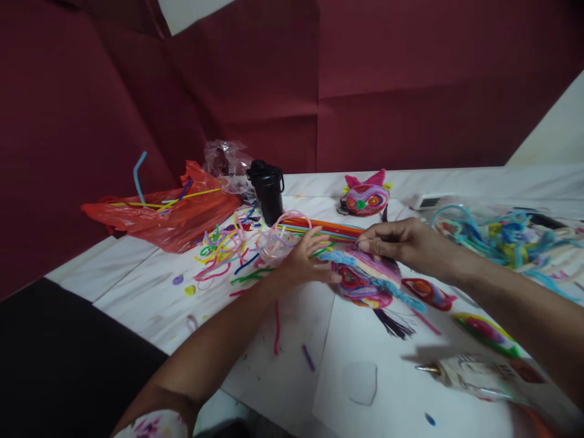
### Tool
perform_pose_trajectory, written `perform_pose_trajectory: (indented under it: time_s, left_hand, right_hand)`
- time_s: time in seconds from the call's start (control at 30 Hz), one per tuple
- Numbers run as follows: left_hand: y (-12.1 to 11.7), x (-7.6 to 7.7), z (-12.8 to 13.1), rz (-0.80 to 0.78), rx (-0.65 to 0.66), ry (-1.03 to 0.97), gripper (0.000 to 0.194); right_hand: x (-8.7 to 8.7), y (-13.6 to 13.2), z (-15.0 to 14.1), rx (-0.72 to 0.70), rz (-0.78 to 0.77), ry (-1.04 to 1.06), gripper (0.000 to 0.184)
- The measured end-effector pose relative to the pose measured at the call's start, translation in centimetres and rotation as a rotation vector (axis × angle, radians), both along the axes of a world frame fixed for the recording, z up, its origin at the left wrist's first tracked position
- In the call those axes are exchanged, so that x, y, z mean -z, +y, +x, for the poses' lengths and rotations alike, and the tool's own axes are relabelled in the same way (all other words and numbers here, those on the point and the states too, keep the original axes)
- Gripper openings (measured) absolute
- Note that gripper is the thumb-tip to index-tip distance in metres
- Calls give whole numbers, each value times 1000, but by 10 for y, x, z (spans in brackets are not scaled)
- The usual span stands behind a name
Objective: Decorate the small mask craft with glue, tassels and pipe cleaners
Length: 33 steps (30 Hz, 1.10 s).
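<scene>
My left hand [305, 260] rests on the white table, its fingers curled against the left edge of a colourful pipe-cleaner piece [365, 281] of pink, red and blue coils. My right hand [400, 241] reaches in from the right and pinches at the top of the same piece, where a light blue fuzzy strand [340, 257] runs across it. A dark tassel [395, 324] sticks out below the piece. Straight orange and multicoloured pipe cleaners [326, 229] lie just behind both hands.
A black cup [267, 190] stands behind a tangle of loose pipe cleaners [228, 246]. A red plastic bag [168, 214] lies at the left. A finished pink mask-like piece [366, 196] sits at the back. A glue gun [474, 372] lies at the front right, with more coiled pieces [486, 331] nearby.
</scene>
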<state>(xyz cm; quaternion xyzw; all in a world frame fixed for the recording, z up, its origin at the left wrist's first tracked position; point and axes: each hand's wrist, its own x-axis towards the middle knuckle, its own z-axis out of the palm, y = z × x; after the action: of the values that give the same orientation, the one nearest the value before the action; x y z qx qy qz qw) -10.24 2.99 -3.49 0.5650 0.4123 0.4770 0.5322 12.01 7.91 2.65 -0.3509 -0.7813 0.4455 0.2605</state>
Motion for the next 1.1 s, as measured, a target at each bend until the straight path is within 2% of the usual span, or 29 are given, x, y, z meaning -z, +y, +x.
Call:
perform_pose_trajectory:
  time_s: [0.17,0.37,0.5,0.67,0.9,1.1]
  left_hand:
    - [-1,4,17,-11,42,-47,123]
    - [-8,10,24,67,0,-25,130]
    - [-10,14,27,76,-10,-25,137]
    - [-13,18,34,78,-52,-79,136]
    - [-15,24,38,104,-34,-104,136]
    - [-14,31,38,143,-46,-69,132]
  right_hand:
    - [-1,3,0,-60,-23,-18,52]
    - [-11,12,-13,-94,103,-73,45]
    - [-14,22,-24,-137,201,-191,36]
    - [-25,25,-34,-197,288,-378,27]
    - [-35,27,-40,-212,394,-626,18]
    - [-37,27,-44,-292,422,-710,15]
